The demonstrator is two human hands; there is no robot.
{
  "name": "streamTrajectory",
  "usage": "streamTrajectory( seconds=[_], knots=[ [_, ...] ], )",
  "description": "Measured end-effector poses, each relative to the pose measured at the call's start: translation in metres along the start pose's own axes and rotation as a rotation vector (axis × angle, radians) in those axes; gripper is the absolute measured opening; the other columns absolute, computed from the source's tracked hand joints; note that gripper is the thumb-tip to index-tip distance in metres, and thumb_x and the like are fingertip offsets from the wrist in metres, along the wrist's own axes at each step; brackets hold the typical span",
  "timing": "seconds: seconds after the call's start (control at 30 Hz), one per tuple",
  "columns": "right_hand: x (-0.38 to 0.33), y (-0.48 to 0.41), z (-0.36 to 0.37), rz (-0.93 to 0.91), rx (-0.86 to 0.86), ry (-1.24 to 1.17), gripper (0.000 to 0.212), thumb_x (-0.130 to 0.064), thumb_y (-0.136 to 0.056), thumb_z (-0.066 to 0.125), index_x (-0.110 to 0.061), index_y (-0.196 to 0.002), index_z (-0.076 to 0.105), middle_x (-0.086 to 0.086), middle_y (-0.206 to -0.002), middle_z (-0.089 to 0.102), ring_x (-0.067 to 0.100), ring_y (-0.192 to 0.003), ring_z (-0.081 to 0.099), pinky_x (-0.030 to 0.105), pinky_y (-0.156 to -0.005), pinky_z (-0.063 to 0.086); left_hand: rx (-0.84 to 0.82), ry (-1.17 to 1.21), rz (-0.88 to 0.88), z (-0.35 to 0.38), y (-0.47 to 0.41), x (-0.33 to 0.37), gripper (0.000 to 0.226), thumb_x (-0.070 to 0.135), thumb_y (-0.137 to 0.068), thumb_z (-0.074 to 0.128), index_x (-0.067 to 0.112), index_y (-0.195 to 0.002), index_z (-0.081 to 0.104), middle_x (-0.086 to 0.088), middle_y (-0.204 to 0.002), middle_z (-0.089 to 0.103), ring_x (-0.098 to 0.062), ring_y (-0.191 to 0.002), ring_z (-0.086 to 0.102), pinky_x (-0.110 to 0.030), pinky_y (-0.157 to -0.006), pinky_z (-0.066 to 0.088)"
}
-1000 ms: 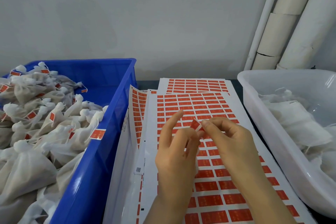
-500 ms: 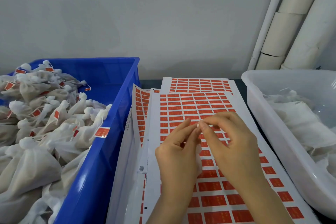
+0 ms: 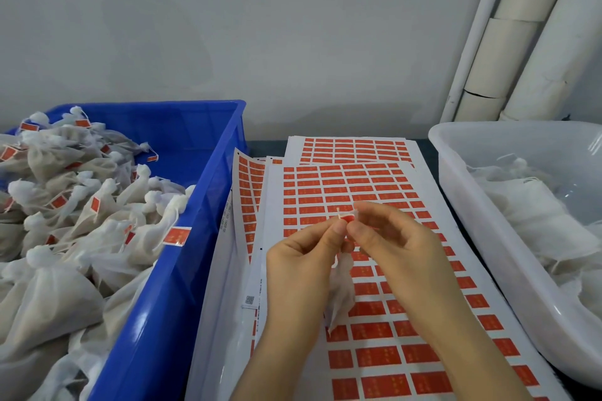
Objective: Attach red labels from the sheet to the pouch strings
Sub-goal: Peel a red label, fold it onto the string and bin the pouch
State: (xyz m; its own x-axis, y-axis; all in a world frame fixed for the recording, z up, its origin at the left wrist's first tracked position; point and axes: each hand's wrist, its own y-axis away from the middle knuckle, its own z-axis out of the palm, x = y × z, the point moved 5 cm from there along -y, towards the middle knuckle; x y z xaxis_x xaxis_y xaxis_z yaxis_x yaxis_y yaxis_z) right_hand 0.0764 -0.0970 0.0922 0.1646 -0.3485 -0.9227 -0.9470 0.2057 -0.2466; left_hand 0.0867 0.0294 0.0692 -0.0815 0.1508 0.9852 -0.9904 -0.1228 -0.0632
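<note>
My left hand (image 3: 304, 265): raised over the label sheet (image 3: 368, 192), thumb and forefinger pinched on the pouch string (image 3: 339, 214) and the left edge of the red label (image 3: 349, 219).
My right hand (image 3: 395, 247): also over the label sheet, just right of my left hand, fingertips touching it; thumb and forefinger pinch the right side of the red label.
Red label: small, folded between my two sets of fingertips, above the middle of the label sheet; only a sliver of red shows.
Pouch string: a short pale end sticks up just above my left thumb, beside the red label.
Pouch (image 3: 338, 293): white mesh, hanging below my fingertips between my two hands, over the label sheet; I cannot tell whether its lower tip touches the sheet.
Label sheet: white backing with rows of red rectangles, lying flat between the two bins; more sheets (image 3: 247, 192) are fanned out under it toward its left and far edges.
Blue bin (image 3: 182, 270): just left of the label sheet, heaped with white pouches (image 3: 58, 238), many with red tags on their strings; one tag (image 3: 176, 236) hangs at the rim nearest the sheet.
White tub (image 3: 488, 238): just right of the label sheet, holding white pouches (image 3: 534, 215) with no red showing on them.
Pipes (image 3: 521, 42): pale, upright against the grey wall, beyond the far right corner of the label sheet.
</note>
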Motion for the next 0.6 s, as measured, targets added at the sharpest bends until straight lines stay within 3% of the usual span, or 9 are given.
streamTrajectory(
  seconds=[0.13, 0.4, 0.6],
  knots=[
    [0.004, -0.001, -0.002, 0.027, -0.016, -0.035, 0.019, -0.056, -0.063, 0.055, -0.05, -0.081, 0.058, -0.048, -0.075, 0.056, -0.025, -0.081, 0.053, -0.004, -0.055, 0.039, -0.004, 0.016, -0.03, -0.001, -0.002, -0.003, 0.01, 0.044, -0.062, 0.064, 0.041, -0.063, 0.073, 0.013, -0.077, 0.074, -0.007, -0.081, 0.07, -0.026, -0.075, 0.056],
    [0.011, -0.002, -0.004, 0.075, 0.005, -0.159, 0.023, -0.051, -0.061, 0.058, -0.041, -0.081, 0.064, -0.033, -0.077, 0.065, -0.011, -0.078, 0.063, 0.004, -0.057, 0.047, -0.012, 0.016, -0.032, 0.0, -0.002, -0.003, 0.014, 0.044, -0.062, 0.064, 0.037, -0.071, 0.073, 0.015, -0.078, 0.074, -0.002, -0.081, 0.069, -0.024, -0.076, 0.057],
    [0.011, -0.002, -0.005, 0.058, 0.046, -0.117, 0.019, -0.051, -0.063, 0.057, -0.042, -0.079, 0.063, -0.035, -0.077, 0.064, -0.012, -0.077, 0.062, 0.003, -0.055, 0.046, -0.019, 0.006, 0.022, 0.002, -0.001, 0.0, 0.011, 0.047, -0.063, 0.063, 0.043, -0.063, 0.073, 0.015, -0.074, 0.073, -0.001, -0.076, 0.069, -0.015, -0.063, 0.055]
  ],
)
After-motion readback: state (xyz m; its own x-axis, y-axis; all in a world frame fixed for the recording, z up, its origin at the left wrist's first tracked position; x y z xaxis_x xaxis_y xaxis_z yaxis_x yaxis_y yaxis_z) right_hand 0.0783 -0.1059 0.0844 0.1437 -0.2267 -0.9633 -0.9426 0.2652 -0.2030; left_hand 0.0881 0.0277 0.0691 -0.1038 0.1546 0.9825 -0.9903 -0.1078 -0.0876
